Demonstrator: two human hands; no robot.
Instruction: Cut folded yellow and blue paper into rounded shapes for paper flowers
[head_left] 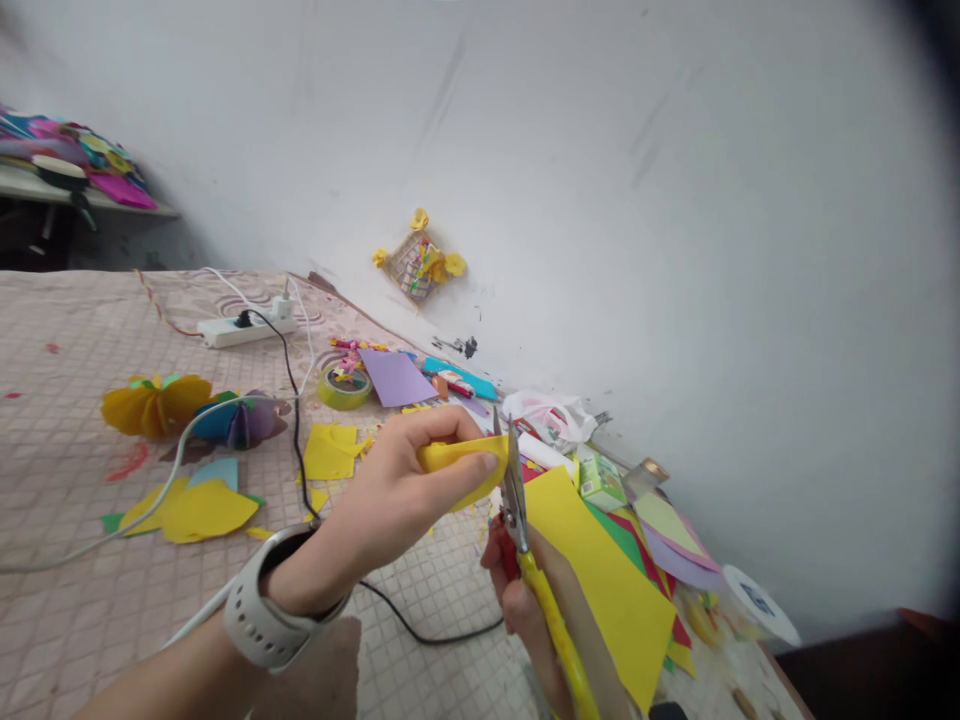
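My left hand (420, 480), with a watch on its wrist, pinches a small folded piece of yellow paper (469, 470) between thumb and fingers. Fingers of my right hand (525, 600) are closed round a pair of scissors (516, 500) with yellow and red handles. The blades point up, slightly parted, at the right edge of the yellow paper. Whether they are cutting into it I cannot tell. Yellow paper scraps (330, 452) lie left of my hands, and a large yellow sheet (592, 570) rests to the right.
A white power strip (247, 328) stands at the back left, its cables crossing the table. Folded paper decorations (161, 408), cut yellow petal shapes (210, 512) and a tape roll (345, 385) lie leftward. Coloured sheets and a small green box (602, 483) crowd the wall side.
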